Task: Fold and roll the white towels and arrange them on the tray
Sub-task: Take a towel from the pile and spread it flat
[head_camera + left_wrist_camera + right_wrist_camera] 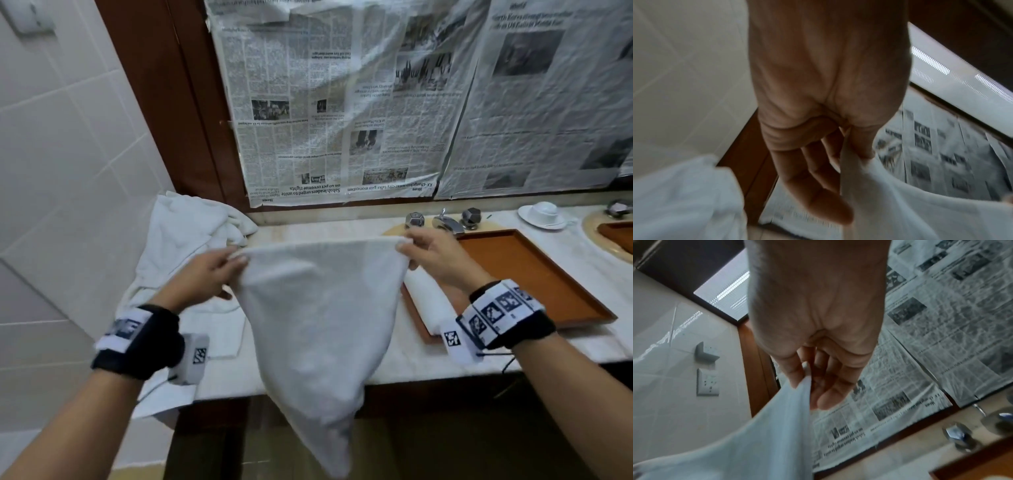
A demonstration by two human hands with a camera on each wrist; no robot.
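Note:
A white towel (318, 308) hangs in the air over the counter's front edge, stretched between both hands. My left hand (236, 258) pinches its top left corner, and the wrist view shows the towel (900, 203) caught between thumb and fingers of the left hand (846, 155). My right hand (406, 245) pinches the top right corner; the right wrist view has the towel (766, 434) leaving the right hand (807, 378) there. The brown wooden tray (534, 274) lies right of the towel. A rolled white towel (428, 298) rests at its left end, partly hidden.
A heap of white towels (185, 246) lies on the marble counter (329, 228) at the left, against the tiled wall. A tap (445, 222) with two knobs and a white cup on a saucer (543, 214) stand at the back. Newspaper (342, 102) covers the wall behind.

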